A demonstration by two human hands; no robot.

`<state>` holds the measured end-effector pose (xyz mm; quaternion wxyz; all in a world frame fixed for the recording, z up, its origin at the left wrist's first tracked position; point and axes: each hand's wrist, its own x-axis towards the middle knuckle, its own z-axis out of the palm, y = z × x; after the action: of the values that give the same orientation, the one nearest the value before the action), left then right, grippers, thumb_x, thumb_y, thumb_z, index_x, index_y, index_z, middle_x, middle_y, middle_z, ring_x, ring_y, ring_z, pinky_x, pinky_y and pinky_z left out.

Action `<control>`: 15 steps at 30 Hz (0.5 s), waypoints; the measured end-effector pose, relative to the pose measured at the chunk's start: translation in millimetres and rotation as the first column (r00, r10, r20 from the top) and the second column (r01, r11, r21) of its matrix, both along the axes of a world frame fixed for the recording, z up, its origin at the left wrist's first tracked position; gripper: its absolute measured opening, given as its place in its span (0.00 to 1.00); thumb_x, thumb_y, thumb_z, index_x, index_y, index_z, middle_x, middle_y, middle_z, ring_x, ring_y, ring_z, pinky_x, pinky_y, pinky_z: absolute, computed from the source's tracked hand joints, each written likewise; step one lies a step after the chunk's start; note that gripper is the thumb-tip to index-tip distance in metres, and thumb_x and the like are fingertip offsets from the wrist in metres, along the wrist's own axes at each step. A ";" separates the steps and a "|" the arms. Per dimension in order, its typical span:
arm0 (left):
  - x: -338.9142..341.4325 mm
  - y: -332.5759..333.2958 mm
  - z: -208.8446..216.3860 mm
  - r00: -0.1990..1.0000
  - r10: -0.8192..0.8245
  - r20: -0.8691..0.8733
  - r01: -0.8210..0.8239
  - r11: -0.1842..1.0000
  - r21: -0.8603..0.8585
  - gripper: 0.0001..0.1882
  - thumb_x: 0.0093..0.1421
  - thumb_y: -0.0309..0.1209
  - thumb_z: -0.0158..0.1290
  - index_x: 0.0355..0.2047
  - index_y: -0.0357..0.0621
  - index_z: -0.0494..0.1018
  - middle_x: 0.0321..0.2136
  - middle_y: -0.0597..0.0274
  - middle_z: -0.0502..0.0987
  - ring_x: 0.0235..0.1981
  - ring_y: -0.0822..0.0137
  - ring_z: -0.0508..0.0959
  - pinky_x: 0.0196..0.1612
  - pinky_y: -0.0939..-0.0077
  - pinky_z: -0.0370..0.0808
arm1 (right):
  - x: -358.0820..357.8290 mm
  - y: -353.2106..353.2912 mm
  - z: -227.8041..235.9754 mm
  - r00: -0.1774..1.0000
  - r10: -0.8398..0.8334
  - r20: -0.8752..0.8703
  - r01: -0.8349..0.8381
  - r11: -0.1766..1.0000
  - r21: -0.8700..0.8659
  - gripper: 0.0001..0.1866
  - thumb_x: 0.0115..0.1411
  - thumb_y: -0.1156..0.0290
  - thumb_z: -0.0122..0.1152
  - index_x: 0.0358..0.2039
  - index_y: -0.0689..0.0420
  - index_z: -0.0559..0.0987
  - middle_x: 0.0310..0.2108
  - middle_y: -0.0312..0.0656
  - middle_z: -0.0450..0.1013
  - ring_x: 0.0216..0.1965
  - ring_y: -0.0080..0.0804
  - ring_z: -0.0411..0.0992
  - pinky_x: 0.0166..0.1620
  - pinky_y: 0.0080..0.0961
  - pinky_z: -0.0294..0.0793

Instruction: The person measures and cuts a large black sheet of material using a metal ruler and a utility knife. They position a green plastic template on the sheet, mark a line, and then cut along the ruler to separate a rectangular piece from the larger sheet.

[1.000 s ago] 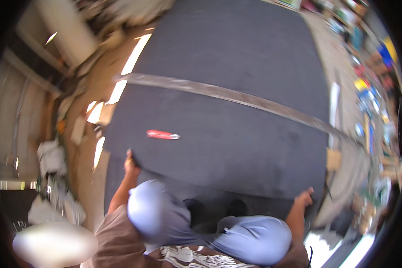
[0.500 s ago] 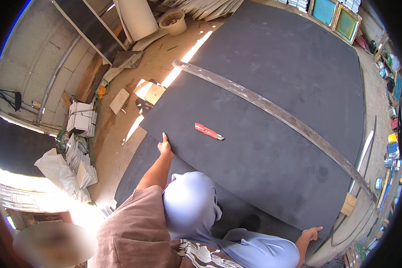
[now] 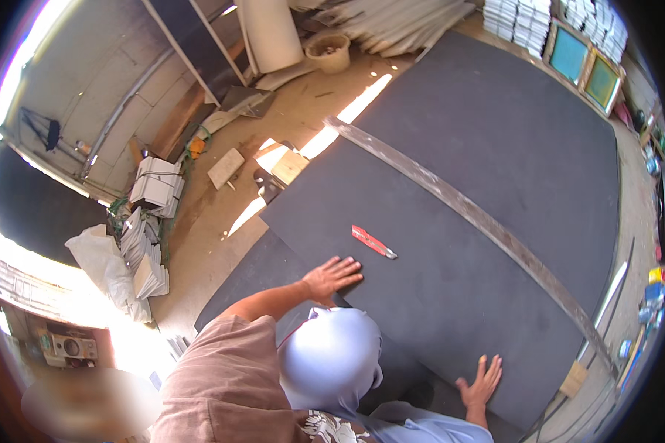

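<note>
A large black sheet [image 3: 421,295] lies over another dark sheet, its near edge running beneath my hands. My left hand [image 3: 332,278] rests flat on the upper sheet near that edge, fingers spread. My right hand [image 3: 483,384] presses flat on the same sheet farther right, its fingers also apart. Neither hand holds anything. Beyond my left hand lies a red utility knife [image 3: 372,241] with its tip pointing right. A long, worn straightedge [image 3: 458,201] crosses the sheet diagonally, farther off than the knife, touched by neither hand.
Wooden blocks sit by the sheet's edges, one at the left [image 3: 290,167] and one at the right [image 3: 573,379]. A bucket [image 3: 328,54] and stacked pale strips [image 3: 391,26] stand at the back. Framed screens [image 3: 584,70] are at the far right. My light-blue-clad knee [image 3: 329,354] is close in front.
My left hand has moved right along the sheet, away from its left corner. My right hand has moved left from the right corner. Both now lie flat. The view has shifted.
</note>
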<state>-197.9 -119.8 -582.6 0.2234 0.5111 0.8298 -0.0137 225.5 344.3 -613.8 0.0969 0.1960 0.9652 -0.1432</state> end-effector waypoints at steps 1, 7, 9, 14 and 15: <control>3.0 3.8 -9.0 0.999 -0.019 0.027 0.019 1.000 0.019 0.65 0.48 0.60 0.70 0.79 0.64 0.44 0.80 0.60 0.43 0.81 0.53 0.41 0.80 0.42 0.41 | -1.8 -4.2 4.0 0.993 0.110 0.041 -0.109 0.993 -0.036 0.62 0.48 0.26 0.67 0.74 0.54 0.62 0.77 0.64 0.45 0.79 0.65 0.40 0.76 0.63 0.39; 13.4 39.7 1.2 0.967 -0.232 -0.108 0.220 0.969 -0.117 0.53 0.63 0.49 0.60 0.80 0.61 0.40 0.81 0.59 0.41 0.81 0.56 0.40 0.78 0.36 0.40 | 8.5 -15.2 -12.8 0.965 0.262 -0.017 -0.257 0.955 0.148 0.58 0.38 0.53 0.85 0.69 0.55 0.65 0.74 0.68 0.50 0.76 0.68 0.47 0.75 0.63 0.49; 24.3 47.2 -16.3 0.954 -0.257 -0.151 0.253 0.966 -0.050 0.51 0.65 0.49 0.57 0.80 0.61 0.40 0.81 0.58 0.41 0.81 0.55 0.41 0.78 0.36 0.41 | 5.9 -17.0 -18.0 0.957 0.289 -0.007 -0.283 0.943 0.177 0.58 0.35 0.62 0.85 0.69 0.56 0.65 0.74 0.68 0.51 0.76 0.68 0.49 0.75 0.63 0.51; 55.3 81.7 -14.1 0.978 -0.205 -0.034 0.203 0.978 -0.051 0.48 0.69 0.44 0.50 0.80 0.54 0.35 0.80 0.51 0.37 0.81 0.51 0.38 0.79 0.38 0.43 | -46.2 -59.2 1.4 0.949 0.314 0.012 -0.314 0.946 0.080 0.48 0.47 0.70 0.73 0.70 0.59 0.64 0.75 0.63 0.53 0.77 0.63 0.50 0.76 0.62 0.49; 57.0 82.3 -10.1 0.980 -0.200 -0.009 0.199 0.979 -0.048 0.48 0.69 0.44 0.50 0.80 0.54 0.35 0.80 0.51 0.37 0.81 0.51 0.38 0.79 0.39 0.43 | -41.7 -59.6 -6.4 0.948 0.318 -0.003 -0.316 0.945 0.086 0.47 0.48 0.72 0.70 0.70 0.60 0.64 0.75 0.63 0.53 0.77 0.63 0.50 0.76 0.62 0.49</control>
<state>-140.9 -37.5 -592.6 0.2269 0.5862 0.7755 -0.0591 183.8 284.7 -620.2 0.1021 0.0410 0.9902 -0.0865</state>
